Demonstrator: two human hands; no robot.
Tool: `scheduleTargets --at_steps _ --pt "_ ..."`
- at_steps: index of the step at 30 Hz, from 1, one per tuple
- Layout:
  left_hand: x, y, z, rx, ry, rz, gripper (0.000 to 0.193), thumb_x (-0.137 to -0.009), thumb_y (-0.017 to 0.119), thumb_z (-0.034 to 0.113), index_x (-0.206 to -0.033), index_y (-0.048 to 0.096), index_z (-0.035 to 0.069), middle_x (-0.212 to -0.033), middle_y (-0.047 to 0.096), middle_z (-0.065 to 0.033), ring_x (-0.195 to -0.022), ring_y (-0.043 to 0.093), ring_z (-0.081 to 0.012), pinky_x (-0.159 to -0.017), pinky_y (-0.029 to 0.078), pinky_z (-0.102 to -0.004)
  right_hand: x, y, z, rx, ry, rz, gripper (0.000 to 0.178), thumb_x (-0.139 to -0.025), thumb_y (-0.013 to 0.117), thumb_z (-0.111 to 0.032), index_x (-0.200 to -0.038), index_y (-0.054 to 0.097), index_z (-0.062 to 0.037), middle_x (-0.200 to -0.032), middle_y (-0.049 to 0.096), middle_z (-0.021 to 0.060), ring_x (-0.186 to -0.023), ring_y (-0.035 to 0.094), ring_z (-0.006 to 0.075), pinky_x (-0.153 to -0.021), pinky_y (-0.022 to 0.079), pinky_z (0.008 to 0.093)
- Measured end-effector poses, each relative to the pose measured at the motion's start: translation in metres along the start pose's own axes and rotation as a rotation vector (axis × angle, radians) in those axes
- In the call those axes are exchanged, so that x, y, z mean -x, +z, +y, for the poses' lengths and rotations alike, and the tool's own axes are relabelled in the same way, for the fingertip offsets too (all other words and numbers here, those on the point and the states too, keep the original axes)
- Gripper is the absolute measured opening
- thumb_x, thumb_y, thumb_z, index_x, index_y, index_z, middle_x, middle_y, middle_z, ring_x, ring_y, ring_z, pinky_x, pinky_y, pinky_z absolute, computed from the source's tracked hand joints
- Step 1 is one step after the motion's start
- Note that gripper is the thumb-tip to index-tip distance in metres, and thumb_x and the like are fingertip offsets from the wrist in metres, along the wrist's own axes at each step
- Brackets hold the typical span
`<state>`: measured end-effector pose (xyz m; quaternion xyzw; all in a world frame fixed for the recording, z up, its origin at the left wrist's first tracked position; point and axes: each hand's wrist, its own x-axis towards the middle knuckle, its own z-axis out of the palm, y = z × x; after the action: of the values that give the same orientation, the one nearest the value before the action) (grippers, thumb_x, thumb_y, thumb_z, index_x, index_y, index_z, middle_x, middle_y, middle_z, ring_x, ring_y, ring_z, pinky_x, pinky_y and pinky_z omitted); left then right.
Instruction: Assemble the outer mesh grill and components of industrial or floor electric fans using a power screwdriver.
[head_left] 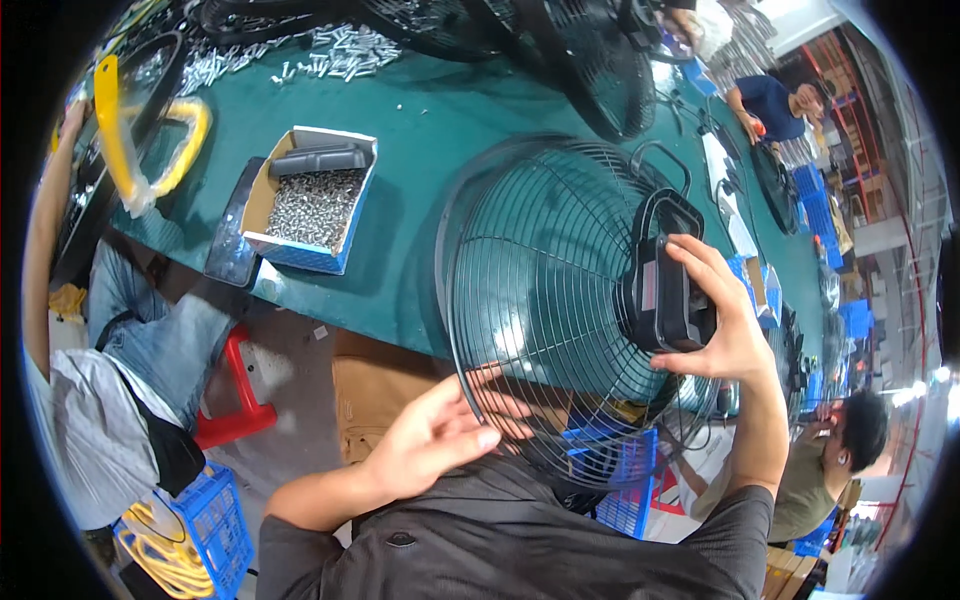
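In front of me a black wire fan guard (pixel 540 300) stands tilted on its rim at the table's near edge. A black box-shaped housing (pixel 662 290) sits at its hub, with a curved handle-like loop (pixel 665 160) beyond it. My right hand (pixel 725 325) is closed around the housing, thumb below and fingers over the top. My left hand (pixel 440 430) holds the near lower rim of the guard, thumb outside and fingertips partly behind the wires. What lies inside the guard is hard to make out.
On the green table (pixel 410 120), a carton of small screws (pixel 315 205) stands left, a black part lying in it. Metal pieces (pixel 340 50) and more black fan guards (pixel 590 60) lie at the back. Co-workers sit left and right. Blue crates (pixel 215 520) stand below.
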<state>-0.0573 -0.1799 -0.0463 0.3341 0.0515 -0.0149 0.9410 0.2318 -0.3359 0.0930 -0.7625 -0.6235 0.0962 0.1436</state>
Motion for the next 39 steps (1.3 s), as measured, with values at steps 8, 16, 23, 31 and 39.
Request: scheduleTargets --at_steps 8,16,23,31,39 --pt "-0.007 -0.039 0.041 -1.588 0.720 0.548 0.060 -0.072 0.073 0.010 -0.126 0.052 -0.007 -0.112 0.060 -0.0206 -0.099 0.059 -0.0357 -0.086 0.049 -0.0421 -0.035 0.022 0.025 0.049 -0.003 -0.083 0.100 -0.044 0.088 -0.024 -0.133 0.049 -0.0010 -0.139 0.044 0.0221 -0.128 0.044 0.0390 -0.106 0.035 0.0456" --pt "-0.053 -0.061 0.053 -1.689 0.550 0.586 0.050 -0.080 0.064 0.013 -0.123 0.053 -0.010 -0.128 0.054 -0.0219 -0.124 0.047 -0.0394 -0.104 0.035 -0.0503 -0.044 0.025 0.031 0.023 0.014 -0.084 0.101 -0.044 0.089 -0.029 -0.133 0.049 -0.0017 -0.138 0.044 0.0253 -0.127 0.044 0.0428 -0.104 0.036 0.0492" --pt "-0.061 -0.066 0.052 -1.737 0.587 0.562 0.047 -0.077 0.057 0.014 -0.116 0.057 -0.012 -0.118 0.060 -0.0238 -0.114 0.055 -0.0399 -0.099 0.040 -0.0535 -0.047 0.026 0.037 0.027 0.005 -0.069 0.101 -0.043 0.088 -0.028 -0.133 0.050 -0.0032 -0.137 0.044 0.0279 -0.124 0.046 0.0448 -0.102 0.037 0.0511" --pt "-0.063 -0.068 0.049 -1.762 0.603 0.560 0.047 -0.077 0.053 0.014 -0.115 0.057 -0.014 -0.114 0.062 -0.0259 -0.107 0.059 -0.0404 -0.097 0.042 -0.0531 -0.043 0.026 0.045 -0.017 -0.011 -0.036 0.114 -0.042 0.090 -0.043 -0.139 0.044 -0.0040 -0.140 0.039 0.0307 -0.131 0.038 0.0466 -0.106 0.030 0.0542" --pt "-0.065 -0.061 0.060 -1.512 0.556 0.544 0.057 -0.083 0.052 0.014 -0.133 0.043 -0.013 -0.137 0.045 -0.0282 -0.126 0.045 -0.0421 -0.108 0.033 -0.0470 0.104 0.050 0.125 -0.426 0.629 0.736 0.070 -0.097 0.043 -0.050 -0.140 0.037 0.0047 -0.144 0.041 0.0193 -0.135 0.039 0.0304 -0.114 0.027 0.0433"
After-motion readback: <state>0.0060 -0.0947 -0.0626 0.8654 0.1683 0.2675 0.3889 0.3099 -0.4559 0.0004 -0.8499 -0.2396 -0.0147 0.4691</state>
